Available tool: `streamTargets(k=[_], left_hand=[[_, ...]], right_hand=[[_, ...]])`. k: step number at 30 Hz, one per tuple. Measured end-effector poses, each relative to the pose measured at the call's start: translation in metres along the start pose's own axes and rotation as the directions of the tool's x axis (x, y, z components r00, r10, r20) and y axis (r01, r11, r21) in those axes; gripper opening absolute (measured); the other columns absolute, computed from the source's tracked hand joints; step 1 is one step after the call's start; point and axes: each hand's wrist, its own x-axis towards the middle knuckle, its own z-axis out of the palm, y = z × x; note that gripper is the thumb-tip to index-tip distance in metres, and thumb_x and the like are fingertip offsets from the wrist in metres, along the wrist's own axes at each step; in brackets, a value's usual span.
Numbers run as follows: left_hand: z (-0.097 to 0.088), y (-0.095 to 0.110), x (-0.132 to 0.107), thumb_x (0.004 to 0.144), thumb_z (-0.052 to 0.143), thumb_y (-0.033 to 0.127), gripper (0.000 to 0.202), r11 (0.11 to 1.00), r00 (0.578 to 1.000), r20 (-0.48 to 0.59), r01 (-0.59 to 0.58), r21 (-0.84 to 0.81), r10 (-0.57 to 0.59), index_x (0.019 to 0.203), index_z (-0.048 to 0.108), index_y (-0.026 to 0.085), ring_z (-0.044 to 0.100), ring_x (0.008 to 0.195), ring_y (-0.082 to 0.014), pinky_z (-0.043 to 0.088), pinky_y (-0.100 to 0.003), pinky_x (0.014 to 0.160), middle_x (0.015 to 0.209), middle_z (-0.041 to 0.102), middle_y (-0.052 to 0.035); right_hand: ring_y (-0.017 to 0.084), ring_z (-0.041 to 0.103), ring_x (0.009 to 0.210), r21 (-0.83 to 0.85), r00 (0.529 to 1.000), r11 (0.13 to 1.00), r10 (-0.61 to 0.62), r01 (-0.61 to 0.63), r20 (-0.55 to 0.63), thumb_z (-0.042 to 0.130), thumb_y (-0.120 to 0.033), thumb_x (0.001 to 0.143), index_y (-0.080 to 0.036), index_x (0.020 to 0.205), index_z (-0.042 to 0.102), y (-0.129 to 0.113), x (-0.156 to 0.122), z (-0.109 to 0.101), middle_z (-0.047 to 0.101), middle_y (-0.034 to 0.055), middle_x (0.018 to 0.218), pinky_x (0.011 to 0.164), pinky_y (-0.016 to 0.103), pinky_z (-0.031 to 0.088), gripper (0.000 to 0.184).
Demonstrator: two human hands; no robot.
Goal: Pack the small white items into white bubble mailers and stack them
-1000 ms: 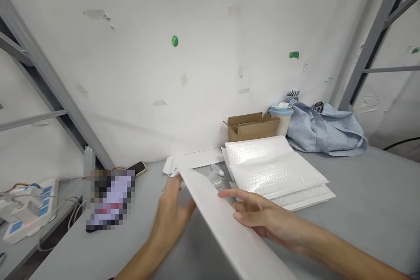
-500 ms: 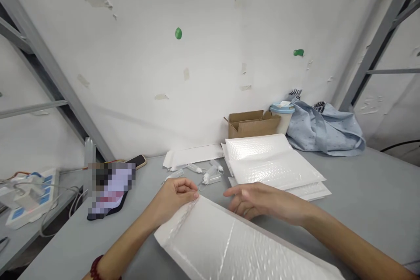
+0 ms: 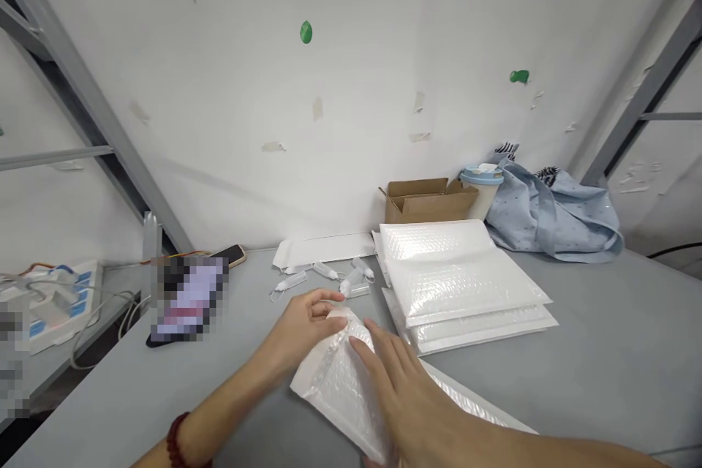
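Your left hand (image 3: 307, 320) still pinches the mailer (image 3: 348, 387) at its far end, over the near surface (image 3: 614, 351). Your right hand (image 3: 414, 398), clear of it half a second ago, now lies across it, fingers outstretched; whether it grips, I cannot tell.

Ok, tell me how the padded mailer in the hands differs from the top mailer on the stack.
The held mailer has the left hand at one end and the right hand across it; the top mailer has no hand on it. The held mailer is largely covered, while the top mailer shows nearly its whole upper face. Both are white with bubbly, shiny surfaces.
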Motion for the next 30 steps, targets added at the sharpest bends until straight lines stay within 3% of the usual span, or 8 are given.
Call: streamTargets(k=[3, 6, 10, 13, 17, 21, 26, 30], left_hand=[[-0.013, 0.005, 0.002, 0.067, 0.066, 0.023, 0.041, 0.957, 0.939, 0.307, 0.223, -0.186, -0.159, 0.107, 0.056, 0.017, 0.063, 0.073, -0.0185, 0.046, -0.028, 0.067, 0.079, 0.066, -0.0023], [-0.017, 0.007, 0.000, 0.064, 0.063, 0.018, 0.028, 0.951, 0.856, 0.487, 0.272, -0.146, -0.171, 0.091, 0.062, 0.014, 0.062, 0.072, -0.0181, 0.045, -0.025, 0.064, 0.074, 0.065, -0.0025], [-0.002, -0.002, -0.003, 0.065, 0.056, 0.023, 0.008, 0.987, 0.909, 0.392, 0.100, 0.129, -0.143, 0.069, 0.057, 0.016, 0.048, 0.054, -0.0115, 0.036, -0.021, 0.049, 0.060, 0.053, 0.0031], [0.005, -0.011, 0.001, 0.065, 0.050, 0.023, 0.013, 0.965, 0.958, 0.277, -0.005, 0.263, -0.071, 0.054, 0.046, 0.017, 0.033, 0.049, -0.0087, 0.022, -0.020, 0.043, 0.052, 0.037, 0.0052], [-0.004, -0.016, 0.011, 0.064, 0.047, 0.022, 0.018, 0.942, 0.983, 0.184, -0.054, 0.332, -0.009, 0.049, 0.038, 0.018, 0.026, 0.052, -0.0087, 0.014, -0.022, 0.044, 0.053, 0.029, 0.0050], [-0.015, -0.012, 0.014, 0.065, 0.051, 0.026, 0.017, 0.948, 0.968, 0.250, -0.059, 0.312, -0.022, 0.054, 0.042, 0.017, 0.030, 0.052, -0.0089, 0.021, -0.021, 0.045, 0.055, 0.033, 0.0052], [-0.012, -0.005, 0.007, 0.062, 0.057, 0.025, 0.011, 0.978, 0.915, 0.397, -0.013, 0.208, -0.072, 0.061, 0.052, 0.015, 0.035, 0.053, -0.0095, 0.030, -0.019, 0.047, 0.057, 0.042, 0.0047], [-0.012, 0.000, 0.004, 0.063, 0.056, 0.024, 0.010, 0.978, 0.904, 0.415, 0.012, 0.210, -0.101, 0.061, 0.053, 0.015, 0.035, 0.053, -0.0095, 0.029, -0.020, 0.047, 0.057, 0.042, 0.0043]], right_hand=[[0.044, 0.022, 0.129, 0.020, 0.998, 1.000, 0.015, -0.013, -0.068, 0.066, -0.024, 0.060, -0.006, 0.141, 0.018, -0.004, -0.002, -0.014, 0.020, 0.0287, 0.142, 0.098, 0.060, 0.027, 0.096], [0.040, 0.023, 0.127, 0.069, 0.996, 0.996, 0.057, -0.053, -0.063, 0.061, -0.020, 0.059, -0.008, 0.138, 0.023, -0.012, -0.003, -0.028, 0.022, 0.0243, 0.139, 0.099, 0.055, 0.028, 0.088], [0.037, 0.028, 0.120, 0.093, 0.994, 0.991, 0.102, -0.099, -0.033, 0.060, -0.022, 0.057, -0.010, 0.133, 0.031, -0.018, 0.000, -0.033, 0.026, 0.0205, 0.134, 0.097, 0.054, 0.029, 0.082], [0.036, 0.028, 0.117, 0.064, 0.993, 0.994, 0.095, -0.090, -0.075, 0.059, -0.022, 0.058, -0.011, 0.131, 0.034, -0.017, 0.001, -0.032, 0.029, 0.0191, 0.129, 0.096, 0.054, 0.029, 0.078], [0.035, 0.028, 0.117, 0.028, 0.991, 0.997, 0.073, -0.071, -0.108, 0.055, -0.022, 0.064, -0.014, 0.123, 0.041, -0.011, 0.000, -0.029, 0.029, 0.0172, 0.129, 0.095, 0.052, 0.030, 0.061], [0.038, 0.016, 0.125, 0.016, 0.987, 0.996, 0.088, -0.087, -0.138, 0.058, -0.026, 0.064, -0.011, 0.125, 0.038, -0.005, 0.002, -0.028, 0.023, 0.0195, 0.133, 0.100, 0.055, 0.024, 0.066], [0.030, 0.031, 0.118, 0.111, 0.989, 0.992, 0.080, -0.066, -0.122, 0.058, -0.023, 0.063, -0.014, 0.127, 0.034, -0.003, 0.002, -0.031, 0.032, 0.0155, 0.127, 0.097, 0.047, 0.032, 0.068], [0.034, 0.025, 0.122, 0.113, 0.989, 0.989, 0.108, -0.096, -0.103, 0.060, -0.028, 0.064, -0.013, 0.129, 0.031, -0.006, 0.002, -0.034, 0.029, 0.0174, 0.129, 0.099, 0.051, 0.029, 0.073]])
